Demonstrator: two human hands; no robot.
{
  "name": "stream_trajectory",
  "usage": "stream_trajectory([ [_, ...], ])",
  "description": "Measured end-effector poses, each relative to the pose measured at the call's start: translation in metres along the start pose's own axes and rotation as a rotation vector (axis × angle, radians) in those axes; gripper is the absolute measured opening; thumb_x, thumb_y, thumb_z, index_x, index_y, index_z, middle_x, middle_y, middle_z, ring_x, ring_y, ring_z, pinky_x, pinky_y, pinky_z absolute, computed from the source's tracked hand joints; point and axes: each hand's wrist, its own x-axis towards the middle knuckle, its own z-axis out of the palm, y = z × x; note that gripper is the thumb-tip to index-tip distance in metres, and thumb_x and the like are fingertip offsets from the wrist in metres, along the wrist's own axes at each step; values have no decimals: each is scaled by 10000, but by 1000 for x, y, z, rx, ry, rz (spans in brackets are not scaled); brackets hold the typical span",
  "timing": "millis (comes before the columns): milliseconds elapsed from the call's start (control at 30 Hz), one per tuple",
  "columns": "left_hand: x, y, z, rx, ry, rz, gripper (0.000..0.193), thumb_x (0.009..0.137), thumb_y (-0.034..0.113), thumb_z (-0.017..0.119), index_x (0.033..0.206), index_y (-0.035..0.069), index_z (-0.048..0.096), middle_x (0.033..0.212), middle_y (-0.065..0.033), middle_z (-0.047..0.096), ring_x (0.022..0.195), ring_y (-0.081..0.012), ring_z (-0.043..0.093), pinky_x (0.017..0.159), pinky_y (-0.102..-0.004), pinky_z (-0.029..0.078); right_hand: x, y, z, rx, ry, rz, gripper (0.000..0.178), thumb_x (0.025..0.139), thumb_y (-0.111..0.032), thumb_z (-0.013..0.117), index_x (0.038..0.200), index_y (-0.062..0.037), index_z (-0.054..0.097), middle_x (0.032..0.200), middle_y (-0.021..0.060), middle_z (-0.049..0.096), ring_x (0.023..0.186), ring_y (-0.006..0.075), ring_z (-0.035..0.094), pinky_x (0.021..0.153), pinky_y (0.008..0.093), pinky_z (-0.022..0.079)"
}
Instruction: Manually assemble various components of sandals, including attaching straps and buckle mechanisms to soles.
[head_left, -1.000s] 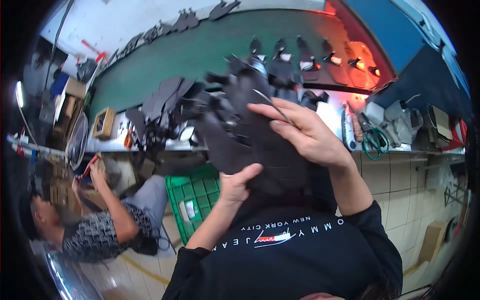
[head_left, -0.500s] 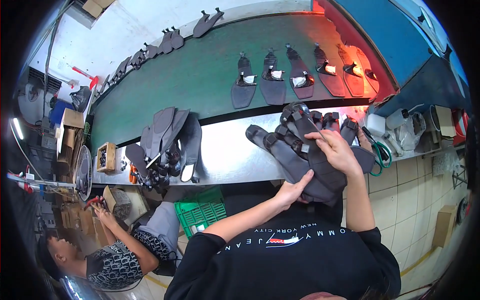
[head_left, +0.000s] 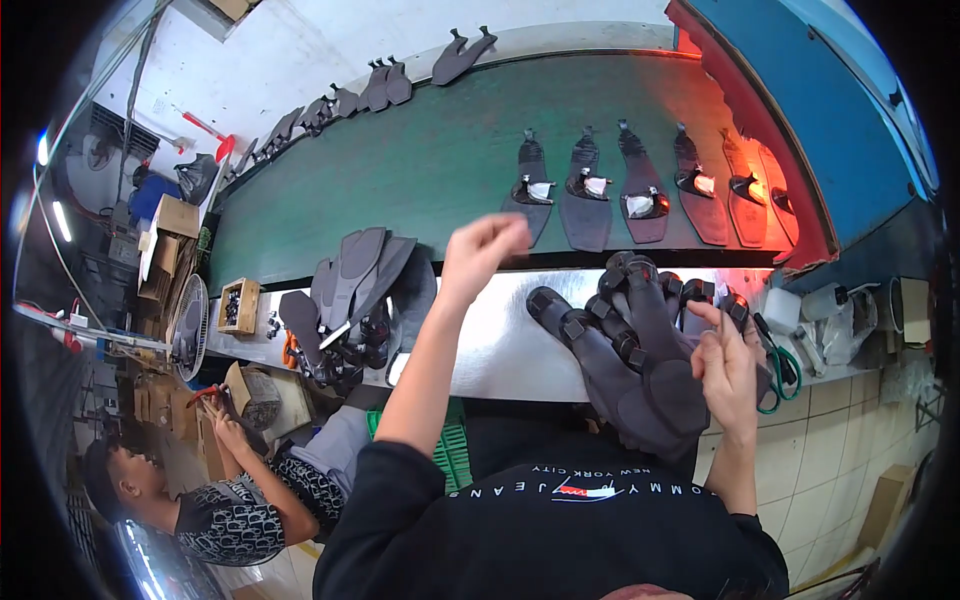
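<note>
Left hand (head_left: 485, 250): raised over the far edge of the steel tabletop (head_left: 500, 345); fingers curled together in a loose fist, grip holding nothing that shows.
Right hand (head_left: 728, 365): at the right side of the tabletop, touching the pile of dark swim fins (head_left: 630, 350); fingers partly spread, grip apart, clamped on nothing.
Pile of dark swim fins: heaped at the near right edge of the tabletop, overhanging it toward the person.
Second fin heap (head_left: 350, 300): on the left part of the tabletop, well apart from both hands.
Green belt (head_left: 420, 170): beyond the far edge; a row of single fins (head_left: 640, 185) lies across it.
Scissors (head_left: 780, 375): green-handled, just right of the right hand.
Co-worker (head_left: 230, 490): crouched at lower left beside a green crate (head_left: 450, 445).
</note>
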Motion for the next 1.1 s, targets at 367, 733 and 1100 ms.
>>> stream_trajectory([
  [367, 142, -98, -3, 922, 226, 344, 339, 897, 274, 587, 1231, 230, 544, 1112, -149, 638, 1107, -372, 564, 967, -438, 422, 17, 33, 38, -227, 17, -314, 275, 844, 33, 576, 1081, -60, 678, 798, 105, 568, 670, 253, 588, 633, 327, 472],
  [733, 128, -71, -5, 755, 269, 455, 242, 701, 152, 730, 941, 184, 725, 1026, -108, 579, 961, -266, 574, 840, -373, 486, 38, 42, 71, -424, 164, -244, 180, 858, -73, 590, 1032, -85, 632, 875, 145, 607, 795, 376, 612, 687, 454, 494],
  [1100, -9, 13, -4, -346, 212, 257, 330, 783, -48, 698, 1107, -14, 648, 995, -57, 658, 857, -114, 620, 789, -248, 500, 26, 24, 61, -686, 175, -405, 303, 747, -42, 650, 1038, -118, 681, 847, 57, 585, 857, 252, 544, 744, 399, 410],
])
